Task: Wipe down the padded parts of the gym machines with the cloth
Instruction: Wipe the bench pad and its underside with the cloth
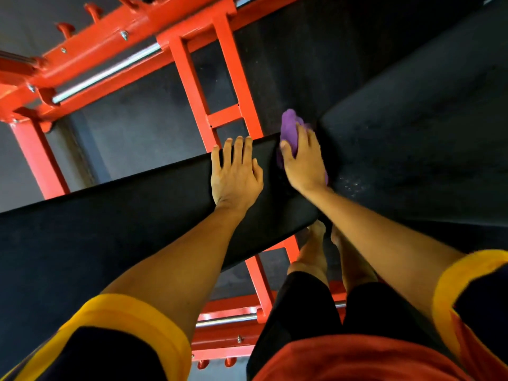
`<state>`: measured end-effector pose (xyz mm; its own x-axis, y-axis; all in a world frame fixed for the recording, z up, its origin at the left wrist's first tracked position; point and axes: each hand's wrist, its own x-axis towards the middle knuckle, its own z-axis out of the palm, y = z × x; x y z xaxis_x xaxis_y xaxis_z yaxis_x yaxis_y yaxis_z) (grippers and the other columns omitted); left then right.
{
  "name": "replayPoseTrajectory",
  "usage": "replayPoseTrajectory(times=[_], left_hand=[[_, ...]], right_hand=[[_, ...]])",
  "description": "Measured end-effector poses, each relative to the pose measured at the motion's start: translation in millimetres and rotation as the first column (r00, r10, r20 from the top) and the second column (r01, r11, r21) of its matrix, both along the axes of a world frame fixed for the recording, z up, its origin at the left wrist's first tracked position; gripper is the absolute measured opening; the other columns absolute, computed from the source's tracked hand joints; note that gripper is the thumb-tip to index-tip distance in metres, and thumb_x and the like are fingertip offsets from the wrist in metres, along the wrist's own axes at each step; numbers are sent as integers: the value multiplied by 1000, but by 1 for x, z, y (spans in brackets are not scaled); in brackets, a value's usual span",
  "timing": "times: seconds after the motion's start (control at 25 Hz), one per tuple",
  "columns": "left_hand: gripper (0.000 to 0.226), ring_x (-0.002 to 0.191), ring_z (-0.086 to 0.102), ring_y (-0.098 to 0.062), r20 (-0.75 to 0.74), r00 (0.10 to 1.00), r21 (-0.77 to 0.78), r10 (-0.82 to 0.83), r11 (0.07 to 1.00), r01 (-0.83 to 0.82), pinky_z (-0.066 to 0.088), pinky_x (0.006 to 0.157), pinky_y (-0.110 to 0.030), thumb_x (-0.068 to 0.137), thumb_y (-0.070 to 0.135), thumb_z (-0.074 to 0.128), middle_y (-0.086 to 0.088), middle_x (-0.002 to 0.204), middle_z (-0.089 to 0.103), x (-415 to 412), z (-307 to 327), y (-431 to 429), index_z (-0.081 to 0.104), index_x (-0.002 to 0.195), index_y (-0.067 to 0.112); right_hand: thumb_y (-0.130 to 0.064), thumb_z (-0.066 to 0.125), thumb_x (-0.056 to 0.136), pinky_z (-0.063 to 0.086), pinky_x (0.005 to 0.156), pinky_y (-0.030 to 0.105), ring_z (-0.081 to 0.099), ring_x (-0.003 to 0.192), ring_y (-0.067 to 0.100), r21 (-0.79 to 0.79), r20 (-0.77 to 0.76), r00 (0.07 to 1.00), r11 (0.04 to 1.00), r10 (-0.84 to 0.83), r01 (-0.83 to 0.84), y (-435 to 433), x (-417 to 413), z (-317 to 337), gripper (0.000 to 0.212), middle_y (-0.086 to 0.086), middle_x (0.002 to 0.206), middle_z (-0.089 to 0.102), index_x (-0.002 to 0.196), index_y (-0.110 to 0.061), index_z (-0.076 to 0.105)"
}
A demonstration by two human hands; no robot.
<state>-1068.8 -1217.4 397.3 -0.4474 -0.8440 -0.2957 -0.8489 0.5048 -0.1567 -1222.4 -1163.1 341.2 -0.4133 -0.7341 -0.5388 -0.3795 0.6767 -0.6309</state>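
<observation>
Head view: purple cloth [290, 129] bunched under right hand [303, 160], on black pad [137, 213]

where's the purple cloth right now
In the head view the purple cloth sits just right of centre, held by the right hand against the end of the long black pad, next to the larger pad; the left hand rests flat beside it.

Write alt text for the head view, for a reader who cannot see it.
The right hand holds a purple cloth against the end of a black pad, while the left hand rests flat on the pad beside it. A red frame stands underneath.
</observation>
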Motion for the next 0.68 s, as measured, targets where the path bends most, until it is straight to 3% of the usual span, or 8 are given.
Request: replayPoseTrajectory(times=[0.12, 0.24, 0.36, 0.44, 0.6, 0.68], left_hand=[[57, 143, 41, -30, 21, 1000, -8, -6, 1000, 6, 27, 119, -52, 102, 36, 32, -8, 152, 49, 0, 0, 1, 40, 153, 13], [57, 141, 42, -30, 11, 1000, -17, -6, 1000, 6, 27, 119, -52, 102, 36, 31, -8, 150, 50, -1, -1, 1, 40, 153, 13], [57, 141, 42, -30, 19, 1000, -21, -9, 1000, 9, 26, 119, -53, 102, 36, 30, -9, 150, 50, 0, -3, 2, 41, 152, 13], [57, 143, 40, -30, 17, 1000, -11, -2, 1000, 2, 24, 120, -53, 102, 37, 29, -9, 152, 49, -1, -3, 1, 41, 153, 13], [59, 146, 36, -31, 28, 1000, -16, -6, 1000, 6, 21, 121, -54, 101, 35, 29, -9, 156, 44, 0, -4, 3, 37, 155, 14], [59, 147, 34, -33, 24, 995, -22, -92, 995, 93, 21, 121, -56, 99, 32, 34, -9, 159, 40, -1, -3, 1, 35, 156, 15]], right_hand=[[-48, 42, 107, 18, 124, 38, 13, 157, 30, -59, -67, 996, 996, 59, -63, 57, 32, 12, 69, 8, 171, 14, 164, -19, 16], [-52, 41, 106, 33, 118, 46, 33, 149, 35, 68, 66, 996, 996, -61, 57, 30, 9, -2, 67, 10, 166, 25, 162, -21, 21], [-56, 39, 105, 38, 109, 46, 48, 137, 36, 193, 136, 979, 974, -150, 122, 3, -17, -16, 64, 9, 157, 39, 158, -22, 30], [-54, 42, 105, 40, 109, 46, 47, 139, 35, 125, 107, 989, 988, -100, 86, 20, -9, -11, 67, 9, 160, 36, 160, -20, 27], [-52, 43, 105, 24, 122, 41, 15, 156, 32, -35, -38, 997, 997, 64, -65, 87, 32, 5, 75, 10, 171, 12, 164, -17, 12], [-52, 44, 105, 27, 120, 41, 19, 155, 32, -26, -3, 999, 999, 33, -33, 91, 31, 0, 74, 10, 171, 14, 164, -20, 14]])
